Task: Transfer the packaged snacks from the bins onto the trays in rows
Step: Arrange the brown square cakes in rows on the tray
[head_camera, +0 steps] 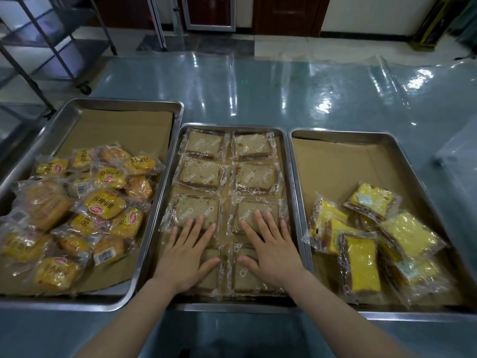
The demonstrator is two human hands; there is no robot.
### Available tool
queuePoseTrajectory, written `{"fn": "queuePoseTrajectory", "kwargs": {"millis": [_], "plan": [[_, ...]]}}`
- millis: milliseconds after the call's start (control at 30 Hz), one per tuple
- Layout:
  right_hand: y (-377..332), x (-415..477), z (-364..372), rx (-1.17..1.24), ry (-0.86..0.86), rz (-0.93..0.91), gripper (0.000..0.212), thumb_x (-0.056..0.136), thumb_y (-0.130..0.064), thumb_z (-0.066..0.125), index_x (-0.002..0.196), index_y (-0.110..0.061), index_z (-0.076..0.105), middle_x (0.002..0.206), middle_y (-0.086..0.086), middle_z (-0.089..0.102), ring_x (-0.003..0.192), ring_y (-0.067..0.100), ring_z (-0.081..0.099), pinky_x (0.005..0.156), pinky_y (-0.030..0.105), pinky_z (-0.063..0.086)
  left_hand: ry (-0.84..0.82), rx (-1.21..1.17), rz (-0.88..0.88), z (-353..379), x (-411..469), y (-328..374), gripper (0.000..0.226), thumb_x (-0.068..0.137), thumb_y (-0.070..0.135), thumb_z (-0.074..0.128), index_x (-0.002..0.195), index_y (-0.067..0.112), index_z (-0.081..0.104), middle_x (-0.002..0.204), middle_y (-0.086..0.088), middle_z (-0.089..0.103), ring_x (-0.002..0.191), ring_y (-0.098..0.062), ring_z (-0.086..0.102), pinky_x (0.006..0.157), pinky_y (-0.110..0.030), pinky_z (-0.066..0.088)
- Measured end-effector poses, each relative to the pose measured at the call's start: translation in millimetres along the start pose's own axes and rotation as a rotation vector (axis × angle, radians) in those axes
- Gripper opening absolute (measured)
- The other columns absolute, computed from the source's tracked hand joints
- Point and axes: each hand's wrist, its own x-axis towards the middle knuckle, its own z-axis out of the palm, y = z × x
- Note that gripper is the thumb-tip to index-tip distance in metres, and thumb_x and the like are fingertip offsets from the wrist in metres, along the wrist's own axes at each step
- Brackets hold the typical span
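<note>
The middle steel tray (288, 177) holds several clear-wrapped brown cake slices (202, 144) laid flat in two columns. My left hand (188, 257) lies palm down with fingers spread on the near left packets. My right hand (268, 249) rests the same way on the near right packets. Neither hand grips anything. The left tray (64, 120) carries a loose heap of yellow-labelled bread packets (103, 202). In the right tray (402, 151) lies a pile of yellow cake packets (361, 267) at its near end.
All three trays are lined with brown cardboard and stand side by side on a glossy plastic-covered table (284, 89). A metal rack on wheels (51, 34) stands at the far left. A translucent plastic box (459, 156) sits at the right edge.
</note>
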Motion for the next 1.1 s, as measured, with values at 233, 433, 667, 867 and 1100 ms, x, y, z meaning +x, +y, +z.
{"fn": "queuePoseTrajectory", "kwargs": {"millis": [233,433,667,867,1100], "plan": [[-2,1,3,0.063,0.012,-0.016,0.077,0.083,-0.077,0.006,0.147,-0.041,-0.017,0.154,0.001,-0.028,0.137,0.024,-0.035,0.114,0.049,-0.013,-0.012,0.006,0.009,-1,-1,-3,0.081,0.070,0.080,-0.013,0.139,0.039,-0.029,0.149,0.003,-0.035,0.135,-0.018,-0.033,0.111,-0.037,-0.014],[-1,1,4,0.067,0.016,-0.016,0.076,0.082,-0.077,0.006,0.146,-0.042,-0.019,0.154,0.000,-0.029,0.138,0.023,-0.034,0.115,0.048,-0.013,-0.009,-0.001,0.015,-2,0,-4,0.080,0.073,0.079,0.000,0.139,0.041,-0.025,0.150,0.006,-0.032,0.139,-0.017,-0.027,0.110,-0.038,-0.004],[-2,2,3,0.030,0.028,-0.003,0.078,0.083,-0.078,0.006,0.148,-0.040,-0.012,0.156,0.001,-0.024,0.137,0.027,-0.034,0.114,0.050,-0.013,-0.024,-0.014,0.056,-8,1,-4,0.076,0.075,0.078,0.001,0.139,0.044,-0.020,0.152,0.011,-0.027,0.142,-0.020,-0.008,0.113,-0.044,0.016],[-3,1,3,0.033,0.019,0.021,0.077,0.082,-0.078,0.006,0.147,-0.042,-0.016,0.155,0.000,-0.026,0.137,0.026,-0.035,0.114,0.049,-0.014,-0.014,0.012,0.053,-11,-1,-2,0.078,0.073,0.078,-0.003,0.142,0.042,-0.016,0.152,0.011,-0.027,0.143,-0.021,-0.005,0.114,-0.045,0.012],[-2,3,-6,0.049,0.039,0.030,0.077,0.081,-0.079,0.002,0.146,-0.043,-0.014,0.155,-0.003,-0.024,0.136,0.026,-0.036,0.111,0.048,-0.021,0.014,-0.010,0.070,-16,2,-4,0.076,0.079,0.075,-0.001,0.141,0.038,-0.023,0.148,0.008,-0.034,0.136,-0.016,-0.032,0.110,-0.034,-0.019]]}}
